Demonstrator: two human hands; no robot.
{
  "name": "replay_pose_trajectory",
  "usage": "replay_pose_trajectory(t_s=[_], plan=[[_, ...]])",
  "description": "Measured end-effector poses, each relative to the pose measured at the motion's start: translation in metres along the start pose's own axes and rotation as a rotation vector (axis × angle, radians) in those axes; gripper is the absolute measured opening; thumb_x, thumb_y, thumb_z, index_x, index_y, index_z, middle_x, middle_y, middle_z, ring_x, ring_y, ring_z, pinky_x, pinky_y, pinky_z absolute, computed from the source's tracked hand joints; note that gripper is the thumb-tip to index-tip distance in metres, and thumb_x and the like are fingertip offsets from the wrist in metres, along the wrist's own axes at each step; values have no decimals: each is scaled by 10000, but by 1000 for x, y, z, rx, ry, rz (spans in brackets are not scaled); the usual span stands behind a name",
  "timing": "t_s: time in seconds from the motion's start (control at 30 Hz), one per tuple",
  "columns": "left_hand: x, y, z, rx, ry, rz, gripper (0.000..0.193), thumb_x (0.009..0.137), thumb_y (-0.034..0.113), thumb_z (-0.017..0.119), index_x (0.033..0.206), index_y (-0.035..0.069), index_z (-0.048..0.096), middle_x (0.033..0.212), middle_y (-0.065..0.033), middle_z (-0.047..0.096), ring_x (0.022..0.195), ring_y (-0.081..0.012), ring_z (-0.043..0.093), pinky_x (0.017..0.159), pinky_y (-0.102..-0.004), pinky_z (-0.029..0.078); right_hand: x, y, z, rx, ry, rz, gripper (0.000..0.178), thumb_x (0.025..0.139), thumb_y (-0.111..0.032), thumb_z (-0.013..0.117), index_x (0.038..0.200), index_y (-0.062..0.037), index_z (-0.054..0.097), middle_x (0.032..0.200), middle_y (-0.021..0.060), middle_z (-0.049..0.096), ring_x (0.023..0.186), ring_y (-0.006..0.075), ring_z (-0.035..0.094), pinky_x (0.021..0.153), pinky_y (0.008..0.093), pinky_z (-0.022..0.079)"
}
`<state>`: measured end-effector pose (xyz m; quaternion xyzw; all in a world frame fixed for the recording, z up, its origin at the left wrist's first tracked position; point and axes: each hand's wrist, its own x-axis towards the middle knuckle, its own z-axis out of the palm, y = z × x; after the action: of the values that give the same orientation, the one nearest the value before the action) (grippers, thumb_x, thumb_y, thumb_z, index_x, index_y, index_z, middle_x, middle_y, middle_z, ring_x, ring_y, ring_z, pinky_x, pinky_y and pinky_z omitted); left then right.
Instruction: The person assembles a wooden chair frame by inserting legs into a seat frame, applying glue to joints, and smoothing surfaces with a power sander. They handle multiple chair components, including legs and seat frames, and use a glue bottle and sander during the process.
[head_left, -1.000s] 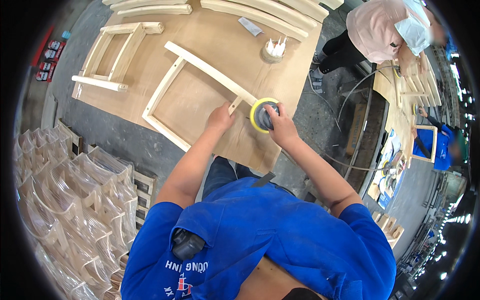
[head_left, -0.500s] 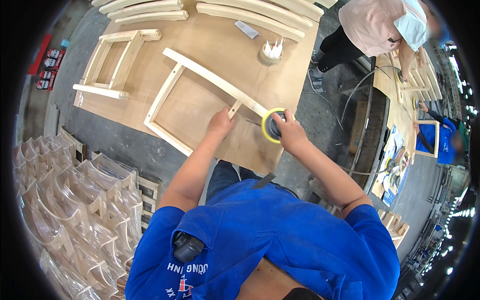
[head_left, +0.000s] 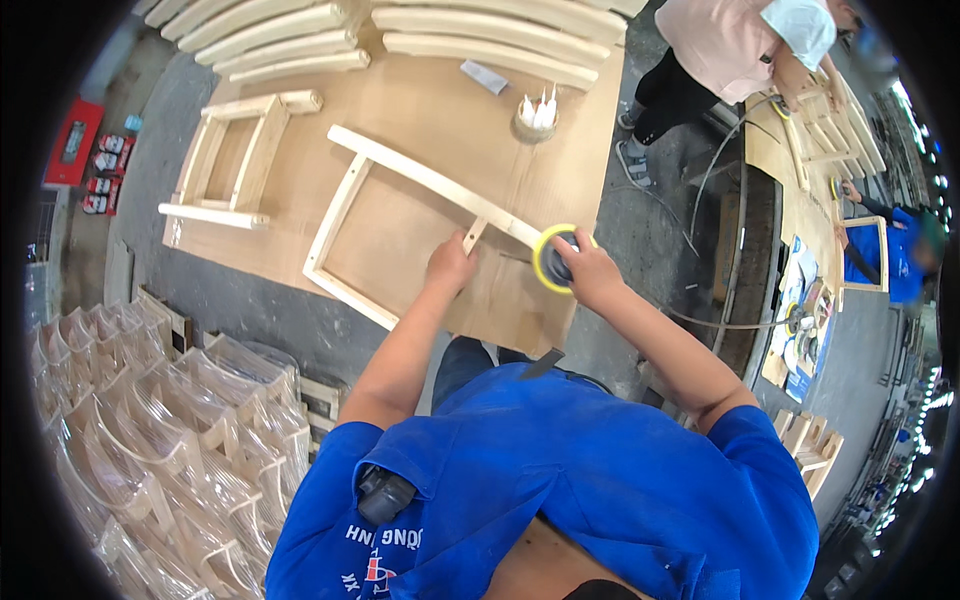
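Observation:
A pale wooden frame (head_left: pixel 430 180), with a long curved rail and joined crosspieces, lies on the cardboard-covered table before me. My left hand (head_left: pixel 452 264) is closed around the frame's short crosspiece (head_left: pixel 474 235) at its near end. In my right hand (head_left: pixel 594 272) is a round power sander (head_left: pixel 551 262) with a yellow-rimmed pad. The pad stands on edge against the right end of the long rail. My fingers wrap over the sander's dark body, and the exact contact face is hidden.
Another wooden frame (head_left: pixel 262 150) lies at the left of the table (head_left: pixel 400 80). Curved slats (head_left: pixel 490 55) line its far side, near a cup of white-tipped bottles (head_left: pixel 536 118). Plastic-wrapped parts (head_left: pixel 160 440) are stacked at left. A co-worker (head_left: pixel 715 50) stands at right beside hoses.
My view has shifted slightly. Both hands keep their holds, and the sander stays at the rail's right end. The co-worker in pink has bent farther over the other bench.

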<state>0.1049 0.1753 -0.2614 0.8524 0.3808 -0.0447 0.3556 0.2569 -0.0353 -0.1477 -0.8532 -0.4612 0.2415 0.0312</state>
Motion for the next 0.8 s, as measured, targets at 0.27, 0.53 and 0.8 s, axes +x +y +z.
replay_pose_trajectory(t_s=[0.27, 0.53, 0.8], plan=[[-24, 19, 6, 398, 340, 517, 868, 747, 384, 729, 1464, 116, 320, 1490, -216, 300, 1371, -412, 271, 1084, -616, 229, -135, 79, 16, 228, 339, 374, 734, 656, -28, 723, 1313, -170, 428, 1312, 217, 414, 1005, 452, 595, 840, 484, 522], [-29, 61, 38, 786, 62, 714, 909, 778, 551, 629, 1481, 74, 305, 1562, -126, 232, 1433, -362, 194, 1090, -663, 161, -213, 141, 145, 515, 389, 858, 688, 664, -97, 732, 1273, -165, 418, 1260, 230, 419, 1030, 459, 583, 867, 475, 517], [16, 39, 14, 254, 118, 721, 793, 800, 404, 687, 1390, -24, 376, 1429, -225, 389, 1319, -420, 351, 1102, -533, 248, -249, 149, 223, 704, 137, 1240, 664, 701, -132, 732, 1279, -149, 407, 1299, 242, 400, 1114, 427, 572, 913, 429, 507]])
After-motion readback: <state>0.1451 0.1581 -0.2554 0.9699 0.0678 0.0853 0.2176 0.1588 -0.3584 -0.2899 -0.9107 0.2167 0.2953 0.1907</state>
